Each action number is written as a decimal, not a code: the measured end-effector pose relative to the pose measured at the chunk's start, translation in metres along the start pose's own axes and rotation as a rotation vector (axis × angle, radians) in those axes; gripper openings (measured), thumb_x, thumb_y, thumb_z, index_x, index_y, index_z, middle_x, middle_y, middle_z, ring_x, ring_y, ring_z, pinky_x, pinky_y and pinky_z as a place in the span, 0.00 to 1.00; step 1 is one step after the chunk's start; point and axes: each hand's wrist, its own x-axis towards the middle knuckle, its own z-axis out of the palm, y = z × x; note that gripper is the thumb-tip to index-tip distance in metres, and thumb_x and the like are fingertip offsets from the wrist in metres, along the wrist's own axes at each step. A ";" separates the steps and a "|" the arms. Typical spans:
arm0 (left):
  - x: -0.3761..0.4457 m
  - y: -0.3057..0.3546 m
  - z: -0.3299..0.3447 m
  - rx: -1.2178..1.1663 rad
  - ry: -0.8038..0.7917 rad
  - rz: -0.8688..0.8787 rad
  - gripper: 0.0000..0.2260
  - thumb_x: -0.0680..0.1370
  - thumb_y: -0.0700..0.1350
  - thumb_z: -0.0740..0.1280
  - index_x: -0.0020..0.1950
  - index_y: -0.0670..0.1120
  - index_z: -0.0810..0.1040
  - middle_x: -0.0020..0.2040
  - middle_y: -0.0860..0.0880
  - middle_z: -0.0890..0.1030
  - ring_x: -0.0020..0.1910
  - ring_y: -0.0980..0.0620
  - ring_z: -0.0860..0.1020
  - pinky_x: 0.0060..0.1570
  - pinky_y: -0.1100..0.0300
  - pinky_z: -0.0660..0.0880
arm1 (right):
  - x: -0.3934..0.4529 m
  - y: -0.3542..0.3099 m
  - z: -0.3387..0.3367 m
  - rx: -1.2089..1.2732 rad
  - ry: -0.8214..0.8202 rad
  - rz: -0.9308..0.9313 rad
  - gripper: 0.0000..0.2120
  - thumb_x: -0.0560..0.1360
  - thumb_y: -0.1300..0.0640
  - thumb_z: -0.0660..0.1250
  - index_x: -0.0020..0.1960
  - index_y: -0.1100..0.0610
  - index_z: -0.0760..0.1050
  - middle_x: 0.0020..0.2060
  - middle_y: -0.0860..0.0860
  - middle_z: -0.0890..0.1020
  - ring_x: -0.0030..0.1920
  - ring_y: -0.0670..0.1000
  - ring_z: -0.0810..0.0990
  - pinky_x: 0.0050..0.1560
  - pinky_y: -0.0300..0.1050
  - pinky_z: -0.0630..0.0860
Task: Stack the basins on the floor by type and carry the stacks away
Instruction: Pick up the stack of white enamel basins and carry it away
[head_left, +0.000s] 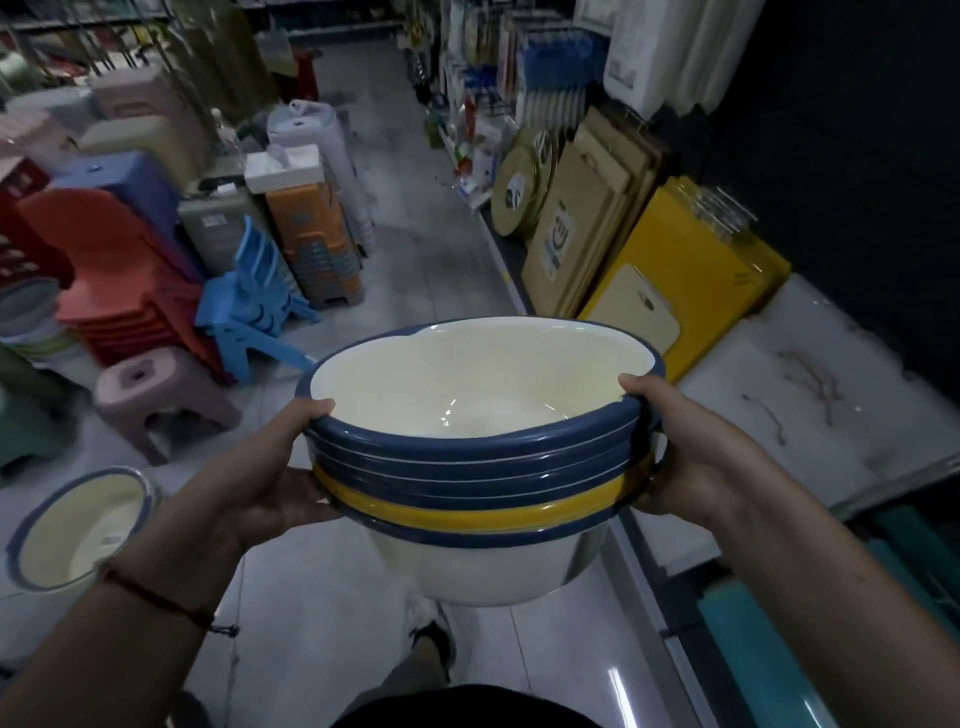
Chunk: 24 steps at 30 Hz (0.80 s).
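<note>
**Up off the floor: a nested stack carried down a shop aisle**

Underfoot runs a pale tiled floor (405, 270), an aisle leading away between goods on both sides, its middle strip open to the far end. Along the floor's right edge stands a low shelf (810, 384) with a white top, and leaning against it are cutting boards (587, 228) and a yellow board (696, 260). Along the left edge the floor is crowded: stacked red chairs (104, 270), a tower of orange and grey stools (317, 244), small blue chairs (254, 306), and a pink stool (166, 395) that stands nearest the open strip.

Held above the floor, in the middle of the view, is the stack of basins (478, 457): cream inside, blue rims nested tightly, one yellow rim among them near the bottom. The left hand (270, 478) grips the stack's left side, thumb over the top rim and fingers under the lowest rims. The right hand (680, 447) grips the right side likewise, thumb on the top rim.

One more blue-rimmed basin (78, 530) sits on the floor at the near left, beside the left forearm, apart from the stack. A red cord (156, 597) circles the left wrist.
</note>
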 end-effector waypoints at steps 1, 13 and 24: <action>0.008 0.006 0.000 -0.008 -0.005 -0.003 0.40 0.64 0.51 0.79 0.74 0.53 0.68 0.61 0.33 0.79 0.56 0.33 0.81 0.56 0.31 0.75 | 0.009 -0.007 0.005 -0.010 -0.009 0.003 0.13 0.75 0.47 0.70 0.46 0.55 0.70 0.44 0.58 0.77 0.45 0.58 0.77 0.42 0.54 0.75; 0.157 0.132 0.006 -0.021 0.033 -0.051 0.32 0.71 0.52 0.74 0.73 0.49 0.68 0.59 0.31 0.78 0.54 0.33 0.81 0.43 0.37 0.81 | 0.160 -0.109 0.098 -0.057 0.022 0.076 0.17 0.72 0.45 0.72 0.51 0.55 0.71 0.52 0.60 0.78 0.53 0.61 0.77 0.61 0.60 0.75; 0.289 0.269 0.025 0.089 0.033 -0.081 0.38 0.67 0.55 0.76 0.74 0.52 0.66 0.63 0.31 0.75 0.57 0.34 0.80 0.55 0.36 0.78 | 0.276 -0.219 0.171 -0.016 0.016 0.106 0.19 0.71 0.43 0.73 0.52 0.54 0.73 0.53 0.60 0.79 0.56 0.62 0.78 0.63 0.61 0.74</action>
